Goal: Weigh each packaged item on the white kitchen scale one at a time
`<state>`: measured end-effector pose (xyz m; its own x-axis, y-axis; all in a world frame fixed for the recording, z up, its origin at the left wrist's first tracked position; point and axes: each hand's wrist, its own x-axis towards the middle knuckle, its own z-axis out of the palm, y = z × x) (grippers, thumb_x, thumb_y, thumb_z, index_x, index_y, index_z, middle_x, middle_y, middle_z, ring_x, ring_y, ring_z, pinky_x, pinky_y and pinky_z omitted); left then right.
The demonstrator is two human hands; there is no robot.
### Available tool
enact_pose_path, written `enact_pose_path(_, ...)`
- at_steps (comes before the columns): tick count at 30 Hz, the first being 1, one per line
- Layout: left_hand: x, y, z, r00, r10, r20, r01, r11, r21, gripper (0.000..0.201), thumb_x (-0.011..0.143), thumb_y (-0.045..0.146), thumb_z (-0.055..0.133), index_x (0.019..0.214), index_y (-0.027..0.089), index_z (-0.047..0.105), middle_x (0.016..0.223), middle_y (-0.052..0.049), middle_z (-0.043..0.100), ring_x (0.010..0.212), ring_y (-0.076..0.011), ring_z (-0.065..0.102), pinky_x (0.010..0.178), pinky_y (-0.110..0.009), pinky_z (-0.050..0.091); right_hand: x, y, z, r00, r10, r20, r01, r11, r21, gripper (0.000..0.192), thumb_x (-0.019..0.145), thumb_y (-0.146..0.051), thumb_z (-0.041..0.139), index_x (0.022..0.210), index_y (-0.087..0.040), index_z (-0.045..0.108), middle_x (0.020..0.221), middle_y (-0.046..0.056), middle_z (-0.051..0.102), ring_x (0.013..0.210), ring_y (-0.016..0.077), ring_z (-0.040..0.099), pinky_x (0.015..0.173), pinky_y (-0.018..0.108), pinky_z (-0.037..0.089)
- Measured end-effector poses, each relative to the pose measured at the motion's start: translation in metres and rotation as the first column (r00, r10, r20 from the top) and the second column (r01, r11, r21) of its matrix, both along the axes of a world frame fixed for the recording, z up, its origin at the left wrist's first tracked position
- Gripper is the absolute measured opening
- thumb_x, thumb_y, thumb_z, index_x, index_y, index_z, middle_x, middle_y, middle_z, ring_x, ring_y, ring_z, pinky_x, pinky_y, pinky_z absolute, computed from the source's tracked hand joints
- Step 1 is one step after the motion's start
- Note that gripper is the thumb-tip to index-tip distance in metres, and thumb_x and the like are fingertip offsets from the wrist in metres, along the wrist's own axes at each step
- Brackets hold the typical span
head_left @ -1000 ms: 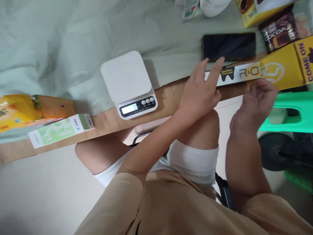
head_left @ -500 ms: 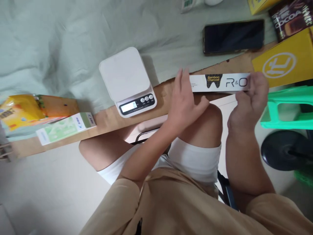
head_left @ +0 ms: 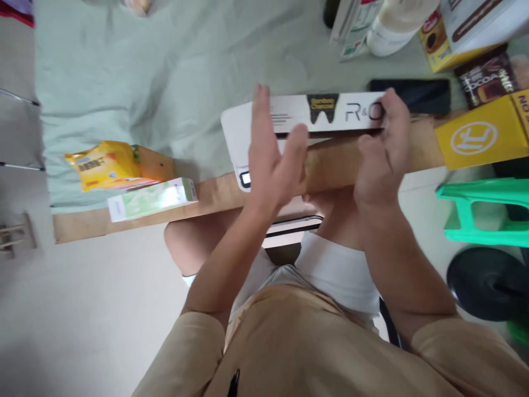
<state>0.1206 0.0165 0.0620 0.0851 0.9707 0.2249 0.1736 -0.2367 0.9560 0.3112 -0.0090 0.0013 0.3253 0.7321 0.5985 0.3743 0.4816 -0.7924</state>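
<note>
A long white toothpaste box (head_left: 326, 112) marked "R&O" is held level over the white kitchen scale (head_left: 237, 132). My right hand (head_left: 382, 151) grips the box at its right end. At the box's left end, my left hand (head_left: 275, 157) has flat, spread fingers against it. Most of the scale is hidden behind my left hand and the box; only its left side and a bit of its display show.
A green and white box (head_left: 151, 199) and a yellow snack packet (head_left: 105, 165) lie at the left of the wooden table edge (head_left: 215, 194). A dark phone (head_left: 417, 94), a yellow carton (head_left: 479, 135) and cocoa packs sit at the right. A green stool (head_left: 483, 212) stands beside my knee.
Both hands have carried the toothpaste box leftward, from the table edge near the phone to above the scale. The camera view has shifted too.
</note>
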Motion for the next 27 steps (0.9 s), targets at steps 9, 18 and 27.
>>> enact_pose_path(9, -0.081, 0.011, -0.014, 0.968, 0.238, 0.078, -0.22, 0.957, -0.189, 0.101, 0.08, 0.094, 0.047, 0.154, 0.025, 0.042, 0.175, -0.006, 0.027, 0.166, -0.0202, 0.023, 0.142, -0.038, 0.022, -0.079, 0.042, -0.006, 0.975, 0.193, 0.112, -0.145, 0.928, -0.343, 0.056, 0.099, -0.044, 0.051, 0.152, -0.032, 0.04, 0.155, 0.006, 0.05, 0.15, 0.0226, 0.047, 0.132, 0.053, 0.037)
enact_pose_path(18, -0.087, 0.005, -0.037, 0.955, 0.29, 0.057, -0.279, 0.949, -0.145, 0.063, 0.093, 0.074, 0.052, 0.14, 0.032, 0.053, 0.169, -0.001, 0.039, 0.164, -0.0206, 0.028, 0.139, -0.039, 0.025, -0.064, 0.033, -0.01, 0.982, 0.187, 0.008, -0.175, 0.934, -0.31, 0.055, 0.095, -0.038, 0.053, 0.149, -0.033, 0.045, 0.162, 0.003, 0.044, 0.157, 0.0202, 0.039, 0.136, 0.051, 0.028)
enact_pose_path(27, -0.123, -0.011, -0.064, 0.933, 0.292, 0.209, -0.284, 0.956, -0.072, 0.06, 0.091, 0.039, 0.058, 0.054, 0.019, 0.017, 0.055, 0.004, 0.011, 0.05, -0.007, 0.014, 0.05, -0.028, 0.016, -0.044, 0.002, 0.0, 0.956, -0.15, -0.251, 0.019, 0.888, -0.459, 0.018, 0.079, -0.03, 0.05, 0.066, -0.019, 0.044, 0.056, -0.005, 0.03, 0.051, 0.0066, 0.027, 0.051, 0.025, 0.017)
